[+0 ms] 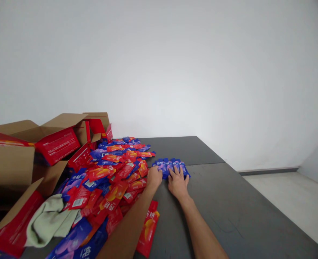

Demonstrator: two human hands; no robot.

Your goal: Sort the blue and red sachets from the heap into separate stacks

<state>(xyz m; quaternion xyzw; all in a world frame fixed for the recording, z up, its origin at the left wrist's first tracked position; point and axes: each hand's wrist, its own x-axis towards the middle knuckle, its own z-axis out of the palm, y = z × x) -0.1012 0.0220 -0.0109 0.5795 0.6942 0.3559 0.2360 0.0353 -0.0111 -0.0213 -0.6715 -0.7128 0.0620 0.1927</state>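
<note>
A row of blue packs (172, 164) lies on the dark tabletop (218, 205), just right of the middle of the frame and below its centre line, the packs side by side with white lettering and pale purple shapes on their fronts. The left hand (154, 177) is at the left end of the row, its fingers curled in; whether they grip a pack or only press against its edge, I cannot tell. The right hand (178, 183) lies over the lower right part of the row, its fingers spread apart and resting on the packs. The left forearm (131, 226) comes up from the bottom edge across the side of a heap (118, 169) of red and blue packs, which fills the left-centre of the frame. A red pack (149, 230) with orange fruit on it lies at bottom centre, between the forearms and partly behind the left one. Pale green cloth (45, 223) lies crumpled at lower left, against the heap. Open cardboard boxes (57, 145), brown inside and red outside, crowd the left edge. A pale wall (191, 72) fills the upper frame; light floor (277, 194) shows at lower right.
</note>
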